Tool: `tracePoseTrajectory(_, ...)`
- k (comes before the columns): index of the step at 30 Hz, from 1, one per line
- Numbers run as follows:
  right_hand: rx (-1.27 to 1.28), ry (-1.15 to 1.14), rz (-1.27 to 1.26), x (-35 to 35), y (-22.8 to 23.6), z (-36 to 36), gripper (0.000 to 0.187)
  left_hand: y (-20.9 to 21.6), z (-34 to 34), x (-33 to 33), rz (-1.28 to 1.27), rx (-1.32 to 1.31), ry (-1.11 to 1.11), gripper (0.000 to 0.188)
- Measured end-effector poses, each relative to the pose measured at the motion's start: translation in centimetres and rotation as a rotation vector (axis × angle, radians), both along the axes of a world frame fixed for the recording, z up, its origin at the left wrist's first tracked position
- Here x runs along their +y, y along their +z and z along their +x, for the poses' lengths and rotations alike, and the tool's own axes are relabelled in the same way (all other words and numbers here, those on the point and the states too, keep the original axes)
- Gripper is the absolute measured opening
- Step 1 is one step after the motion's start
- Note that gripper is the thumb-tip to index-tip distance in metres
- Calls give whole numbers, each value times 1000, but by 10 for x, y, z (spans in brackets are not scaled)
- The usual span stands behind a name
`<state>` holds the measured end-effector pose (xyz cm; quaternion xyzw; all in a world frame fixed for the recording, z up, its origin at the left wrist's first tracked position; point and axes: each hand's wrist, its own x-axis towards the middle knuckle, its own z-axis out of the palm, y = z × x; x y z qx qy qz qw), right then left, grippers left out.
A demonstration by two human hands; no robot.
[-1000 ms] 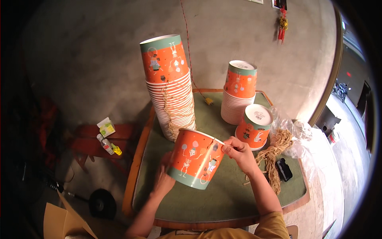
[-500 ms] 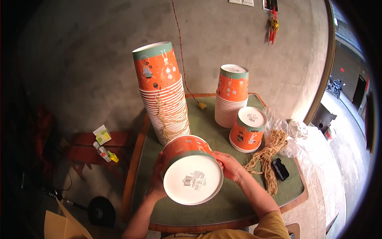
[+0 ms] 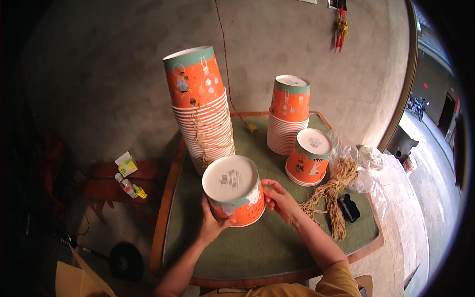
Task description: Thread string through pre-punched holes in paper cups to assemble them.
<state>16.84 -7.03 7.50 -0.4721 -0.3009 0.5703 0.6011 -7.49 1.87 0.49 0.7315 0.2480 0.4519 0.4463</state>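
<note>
An orange paper bucket [image 3: 240, 212] with a green band stands upside down in front of me, white base up and tilted toward me. My left hand [image 3: 213, 223] grips its lower left side, thumb across the front. At its right side, my right hand [image 3: 281, 200] has its fingers pinched together close to the wall; what they hold, if anything, is too small to make out. Behind rises a tall stack of similar buckets [image 3: 190, 81], with twine [image 3: 202, 131] hanging down its side.
A shorter bucket stack [image 3: 289, 108] and a few nested buckets [image 3: 308, 166] stand upside down at the right. Beside them lie a bundle of twine [image 3: 335, 218], a black case [image 3: 349, 208] and clear plastic bags [image 3: 368, 171]. A red bench [image 3: 106, 183] holds bottles at the left.
The bucket has tipped from base facing me to base up and sits lower over the table. My left hand has shifted to its front left; my right hand has loosened from its side to a pinch.
</note>
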Motion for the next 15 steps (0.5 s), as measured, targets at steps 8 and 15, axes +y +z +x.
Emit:
tracePoseTrajectory(8, -27, 87, 8, -4, 8, 17, 37, 20, 18, 7, -262, -69, -89, 124)
tracePoseTrajectory(15, -176, 84, 177, -7, 12, 28, 31, 25, 23, 12, -300, -20, -42, 121)
